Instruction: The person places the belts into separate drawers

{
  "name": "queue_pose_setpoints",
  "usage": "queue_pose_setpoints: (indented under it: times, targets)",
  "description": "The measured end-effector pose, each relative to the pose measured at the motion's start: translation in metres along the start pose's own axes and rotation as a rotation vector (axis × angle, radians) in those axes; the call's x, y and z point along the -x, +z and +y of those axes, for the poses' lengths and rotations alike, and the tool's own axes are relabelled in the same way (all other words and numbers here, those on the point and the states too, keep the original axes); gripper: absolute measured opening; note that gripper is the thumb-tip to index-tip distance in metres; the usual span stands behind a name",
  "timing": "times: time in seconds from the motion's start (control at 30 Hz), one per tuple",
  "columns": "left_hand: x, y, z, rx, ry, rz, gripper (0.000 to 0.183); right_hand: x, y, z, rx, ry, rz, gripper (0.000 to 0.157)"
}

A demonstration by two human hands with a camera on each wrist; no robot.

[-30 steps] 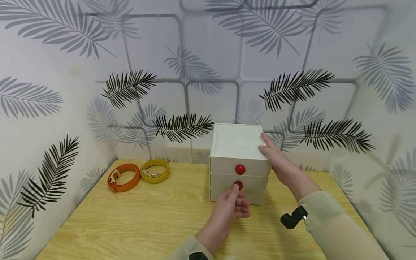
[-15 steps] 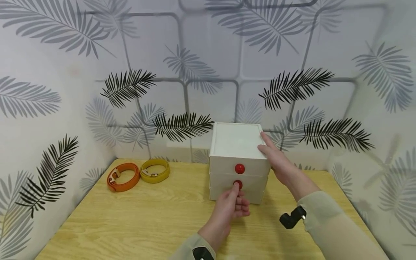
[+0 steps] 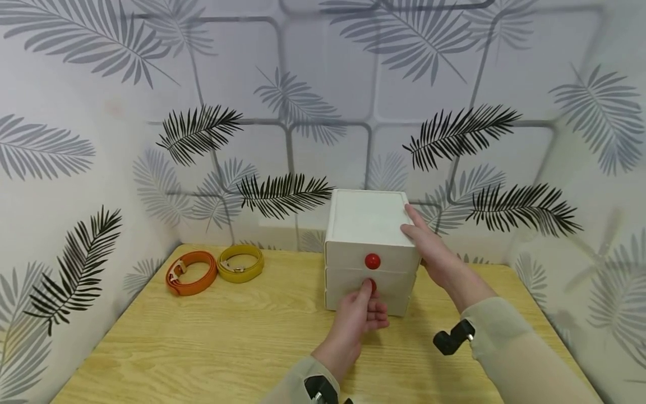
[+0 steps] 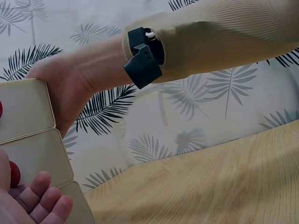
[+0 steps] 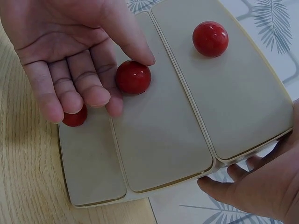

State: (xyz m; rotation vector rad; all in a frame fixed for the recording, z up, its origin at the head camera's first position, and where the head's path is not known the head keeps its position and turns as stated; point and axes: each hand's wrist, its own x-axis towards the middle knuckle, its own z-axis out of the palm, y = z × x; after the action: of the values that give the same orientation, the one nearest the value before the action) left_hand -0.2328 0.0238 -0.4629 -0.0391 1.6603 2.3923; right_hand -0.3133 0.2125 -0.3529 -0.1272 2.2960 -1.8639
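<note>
A small white drawer cabinet (image 3: 370, 219) with red ball knobs stands at the back of the table. In the head view, my left hand (image 3: 348, 322) is at its front. The thumb and index finger pinch the red knob (image 5: 133, 77) of the middle drawer (image 5: 161, 126), while the other fingers hang loosely bent below. My right hand (image 3: 436, 255) rests against the cabinet's right side and top edge, its fingers fairly straight. All the drawers look closed. The bottom drawer's knob (image 5: 74, 116) is partly covered by left-hand fingers in the right wrist view.
To the left lie a coiled orange belt (image 3: 194, 287) and a coiled yellow belt (image 3: 247, 275), side by side. The wooden table (image 3: 202, 348) ends against leaf-patterned walls (image 3: 323, 151) at the back and sides. The top drawer's knob (image 3: 372, 261) is uncovered.
My left hand stays at the middle knob, its wrist shifted slightly upward and rightward. The right hand, cabinet and belts look unmoved apart from a slight camera shift.
</note>
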Motion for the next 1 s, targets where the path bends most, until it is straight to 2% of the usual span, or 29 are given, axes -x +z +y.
queue_pose_setpoints:
  times: [0.6,1.0]
  targets:
    - [-0.0032,0.003,0.0003,0.027,0.021,0.022,0.043,-0.0021,-0.0009,0.0007,-0.001,-0.008,0.003,0.072]
    - [-0.0026,0.0009,-0.0019,0.037,0.007,0.027,0.043,-0.0021,-0.001,0.0008,0.022,0.003,0.003,0.071]
